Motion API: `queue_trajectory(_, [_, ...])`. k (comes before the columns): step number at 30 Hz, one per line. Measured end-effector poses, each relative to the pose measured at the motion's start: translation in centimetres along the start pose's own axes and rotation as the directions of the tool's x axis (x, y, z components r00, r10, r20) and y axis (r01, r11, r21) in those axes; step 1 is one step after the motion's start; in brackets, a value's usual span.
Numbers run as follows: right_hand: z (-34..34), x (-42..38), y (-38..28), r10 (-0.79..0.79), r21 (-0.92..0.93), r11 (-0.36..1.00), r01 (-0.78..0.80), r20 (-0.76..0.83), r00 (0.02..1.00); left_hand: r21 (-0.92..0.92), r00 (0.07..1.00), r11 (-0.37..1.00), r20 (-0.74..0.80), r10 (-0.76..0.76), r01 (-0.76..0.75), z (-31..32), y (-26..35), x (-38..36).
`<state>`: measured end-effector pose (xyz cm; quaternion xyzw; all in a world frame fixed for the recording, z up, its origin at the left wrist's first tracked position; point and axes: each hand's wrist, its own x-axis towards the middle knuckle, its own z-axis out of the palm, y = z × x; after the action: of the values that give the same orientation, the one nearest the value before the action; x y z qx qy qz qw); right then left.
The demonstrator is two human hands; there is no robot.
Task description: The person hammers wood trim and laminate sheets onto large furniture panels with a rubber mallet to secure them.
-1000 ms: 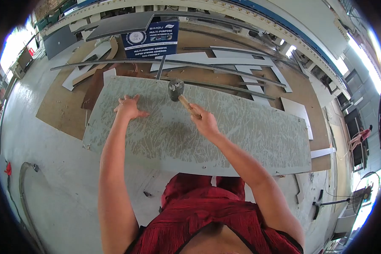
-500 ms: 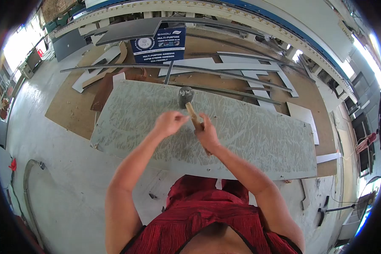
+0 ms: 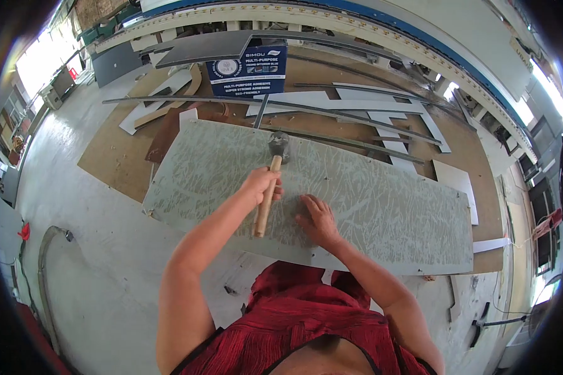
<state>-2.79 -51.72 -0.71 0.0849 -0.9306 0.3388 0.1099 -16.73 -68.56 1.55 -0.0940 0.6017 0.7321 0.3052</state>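
Observation:
A mallet (image 3: 266, 203) with a pale wooden handle and a dark head is in my left hand (image 3: 261, 184), whose fingers wrap round the handle below the head. The head is over the far part of a grey-green patterned panel (image 3: 381, 206). To the right of the handle, my right hand (image 3: 319, 220) is spread over the panel with its fingers apart and holds nothing. Small fasteners show along the panel's edges.
Beyond the panel stands a blue adhesive box (image 3: 249, 70) with a dark board (image 3: 206, 49) over it. White cut pieces (image 3: 381, 107) and long thin strips lie on a brown sheet (image 3: 116, 147). A hose (image 3: 42, 269) lies on the floor at left.
The mallet has passed from my right hand to my left hand, and its handle now slants down to the left. My right hand has opened and moved slightly right and down.

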Motion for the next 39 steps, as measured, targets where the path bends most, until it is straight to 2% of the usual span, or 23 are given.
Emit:
queue_trajectory(2, [0.2,-0.6,0.3,-0.051,-0.086,0.995,0.053,0.026,0.998,0.039,1.000,0.999,-0.017,0.007,-0.006,-1.5,0.5,0.2])
queue_trajectory(3, [0.5,-0.9,0.4,-0.095,-0.140,0.985,0.100,0.037,0.995,0.116,0.995,0.993,-0.090,0.038,-0.028,-1.7,1.1,-0.2])
queue_trajectory(6, [1.0,-1.1,0.8,-0.153,-0.215,0.964,0.158,0.042,0.987,0.360,0.949,0.911,-0.159,0.272,-0.201,-4.0,3.6,-0.4])
queue_trajectory(8, [1.1,-1.2,0.9,-0.165,-0.227,0.959,0.168,0.031,0.986,0.427,0.904,0.856,-0.168,0.393,-0.292,-5.6,5.5,0.2])
queue_trajectory(11, [1.1,-1.3,0.8,-0.181,-0.230,0.956,0.181,0.023,0.983,0.450,0.877,0.845,-0.230,0.421,-0.288,-6.9,7.9,1.1])
queue_trajectory(14, [1.0,-1.1,0.7,-0.182,-0.230,0.956,0.181,0.018,0.983,0.481,0.859,0.828,-0.250,0.446,-0.289,-8.1,8.5,2.5])
queue_trajectory(17, [1.0,-1.1,0.6,-0.179,-0.226,0.958,0.177,0.011,0.984,0.437,0.876,0.872,-0.303,0.375,-0.222,-8.8,7.7,3.9])
queue_trajectory(20, [0.5,-1.0,0.2,-0.173,-0.222,0.960,0.174,0.021,0.985,0.507,0.904,0.855,-0.307,0.298,-0.109,-9.4,6.6,4.7])
queue_trajectory(23, [0.6,-1.1,0.1,-0.166,-0.222,0.961,0.168,0.026,0.986,0.464,0.915,0.870,-0.258,0.311,-0.164,-9.4,6.0,5.1])
queue_trajectory(26, [0.6,-1.0,0.2,-0.186,-0.229,0.956,0.185,0.016,0.982,0.500,0.871,0.841,-0.297,0.392,-0.208,-8.5,5.7,4.5])
queue_trajectory(29, [0.6,-0.9,0.4,-0.188,-0.207,0.960,0.187,0.015,0.982,0.527,0.890,0.838,-0.302,0.342,-0.143,-9.1,6.3,5.0])
queue_trajectory(32, [0.4,-0.8,0.2,-0.178,-0.196,0.964,0.179,0.023,0.984,0.564,0.861,0.812,-0.330,0.386,-0.148,-8.7,6.9,4.2])
queue_trajectory(35, [0.3,-0.9,0.0,-0.176,-0.189,0.966,0.177,0.023,0.984,0.532,0.861,0.841,-0.378,0.340,-0.099,-8.9,6.6,4.7])
queue_trajectory(39, [0.4,-0.8,0.2,-0.190,-0.207,0.960,0.190,0.023,0.982,0.534,0.878,0.837,-0.334,0.341,-0.122,-9.8,6.9,4.9])
